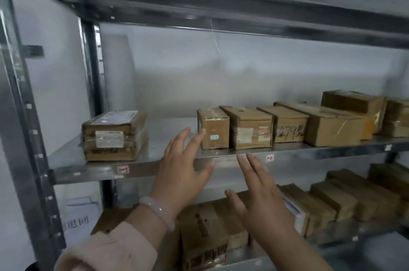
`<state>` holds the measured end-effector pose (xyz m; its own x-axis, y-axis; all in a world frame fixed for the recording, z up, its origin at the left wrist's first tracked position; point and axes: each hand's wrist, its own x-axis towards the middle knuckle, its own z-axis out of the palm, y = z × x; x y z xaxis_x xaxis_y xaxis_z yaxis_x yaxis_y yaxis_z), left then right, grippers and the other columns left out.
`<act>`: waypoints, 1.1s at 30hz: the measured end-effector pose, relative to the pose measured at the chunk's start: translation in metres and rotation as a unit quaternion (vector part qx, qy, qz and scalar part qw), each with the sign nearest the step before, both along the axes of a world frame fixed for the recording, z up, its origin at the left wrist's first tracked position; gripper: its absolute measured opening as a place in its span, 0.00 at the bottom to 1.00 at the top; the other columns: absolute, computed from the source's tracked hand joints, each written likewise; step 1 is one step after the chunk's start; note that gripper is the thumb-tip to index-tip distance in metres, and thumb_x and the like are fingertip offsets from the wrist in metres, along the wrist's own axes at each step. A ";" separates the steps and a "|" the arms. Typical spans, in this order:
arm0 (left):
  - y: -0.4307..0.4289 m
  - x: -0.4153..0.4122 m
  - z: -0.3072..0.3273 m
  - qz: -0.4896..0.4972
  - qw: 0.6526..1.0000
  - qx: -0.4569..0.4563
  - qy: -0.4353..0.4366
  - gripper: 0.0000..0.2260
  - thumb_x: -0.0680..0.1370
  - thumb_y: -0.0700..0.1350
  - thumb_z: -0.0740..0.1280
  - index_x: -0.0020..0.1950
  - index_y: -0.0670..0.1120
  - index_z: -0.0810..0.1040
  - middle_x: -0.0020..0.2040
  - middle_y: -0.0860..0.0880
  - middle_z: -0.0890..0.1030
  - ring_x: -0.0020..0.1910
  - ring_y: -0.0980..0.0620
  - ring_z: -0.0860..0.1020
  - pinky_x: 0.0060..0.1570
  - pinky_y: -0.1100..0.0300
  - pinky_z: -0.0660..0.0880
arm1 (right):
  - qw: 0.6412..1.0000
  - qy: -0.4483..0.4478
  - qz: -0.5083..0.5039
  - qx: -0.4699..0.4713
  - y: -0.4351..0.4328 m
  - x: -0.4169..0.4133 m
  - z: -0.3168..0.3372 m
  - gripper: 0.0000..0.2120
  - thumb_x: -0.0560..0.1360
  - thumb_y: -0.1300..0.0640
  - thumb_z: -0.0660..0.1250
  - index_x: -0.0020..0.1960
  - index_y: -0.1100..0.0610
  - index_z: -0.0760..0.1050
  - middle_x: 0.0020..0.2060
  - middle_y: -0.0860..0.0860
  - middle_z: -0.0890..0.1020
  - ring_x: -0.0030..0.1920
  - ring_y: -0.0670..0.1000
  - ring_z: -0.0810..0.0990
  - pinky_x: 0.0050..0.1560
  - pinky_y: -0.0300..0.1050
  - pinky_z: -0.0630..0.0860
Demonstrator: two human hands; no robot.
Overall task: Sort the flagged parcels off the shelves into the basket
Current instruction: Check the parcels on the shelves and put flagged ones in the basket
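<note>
My left hand (pixel 183 166) is raised with fingers straight and slightly spread, holding nothing; its fingertips sit in front of the left edge of a small parcel (pixel 215 129), and I can't tell whether they touch it. My right hand (pixel 262 200) hangs lower and just to its right, also flat and empty, fingers pointing up at the front lip of the middle shelf (pixel 88 172). From the left I see the steel upright (pixel 26 138), then a taped stack of parcels (pixel 114 135) standing alone on that shelf, well apart from the rest. A pale bracelet (pixel 156 212) circles my left wrist above a cream sleeve (pixel 106 253). The small parcel carries a tiny blue-and-white sticker (pixel 214 137) on its front face. Right of it, side by side, stand a labelled box (pixel 251 130), a box with handwriting (pixel 288 130) and a larger carton (pixel 334 131), with another box (pixel 352 102) behind it. On the lower shelf (pixel 332 242) more brown parcels (pixel 345 200) lie in a row, blurred
</note>
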<state>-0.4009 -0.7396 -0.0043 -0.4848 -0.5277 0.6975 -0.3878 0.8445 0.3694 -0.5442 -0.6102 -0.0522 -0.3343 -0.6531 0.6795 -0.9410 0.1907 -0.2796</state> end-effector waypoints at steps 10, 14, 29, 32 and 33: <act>-0.074 -0.078 0.042 -0.033 0.997 0.076 -0.002 0.31 0.74 0.56 0.70 0.74 0.62 0.61 0.77 0.47 0.59 0.75 0.47 0.60 0.71 0.58 0.59 | 0.999 0.023 0.031 -0.038 -0.054 -0.032 0.041 0.34 0.75 0.36 0.55 0.73 0.32 0.38 0.73 0.31 0.42 0.74 0.37 0.41 0.72 0.43 0.50; -0.088 -0.074 0.041 -0.036 0.998 0.038 0.040 0.24 0.73 0.49 0.73 0.67 0.57 0.72 0.67 0.52 0.72 0.65 0.53 0.71 0.63 0.66 0.63 | 0.997 0.008 0.074 -0.033 -0.067 -0.030 0.046 0.33 0.74 0.35 0.52 0.73 0.31 0.38 0.73 0.30 0.42 0.73 0.35 0.39 0.73 0.44 0.49; -0.082 -0.022 0.040 -0.204 0.833 0.374 0.354 0.27 0.62 0.66 0.73 0.54 0.53 0.79 0.54 0.48 0.84 0.53 0.53 0.83 0.54 0.51 0.78 | 0.875 -0.366 0.291 -0.128 -0.131 -0.005 0.092 0.23 0.77 0.45 0.64 0.63 0.25 0.57 0.53 0.23 0.70 0.55 0.25 0.69 0.52 0.28 0.68; -0.088 -0.019 0.047 -0.135 0.857 0.373 0.328 0.24 0.68 0.63 0.72 0.58 0.53 0.76 0.54 0.50 0.83 0.52 0.54 0.82 0.57 0.52 0.77 | 0.901 -0.303 0.287 -0.121 -0.133 -0.001 0.089 0.31 0.76 0.47 0.66 0.73 0.34 0.56 0.67 0.36 0.68 0.66 0.36 0.66 0.65 0.42 0.70; -0.090 -0.019 0.048 -0.124 0.855 0.379 0.333 0.19 0.73 0.57 0.71 0.61 0.54 0.74 0.55 0.49 0.82 0.51 0.53 0.82 0.57 0.51 0.78 | 0.907 -0.289 0.282 -0.118 -0.133 0.000 0.088 0.32 0.75 0.46 0.67 0.74 0.36 0.56 0.69 0.37 0.66 0.66 0.36 0.66 0.66 0.45 0.70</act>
<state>-0.4201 -0.8298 0.0433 -0.2764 -0.8885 0.3664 0.2773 0.2912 0.9156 -0.5441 -0.7436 0.0359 -0.3373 -0.6901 0.6402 -0.5542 -0.4042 -0.7277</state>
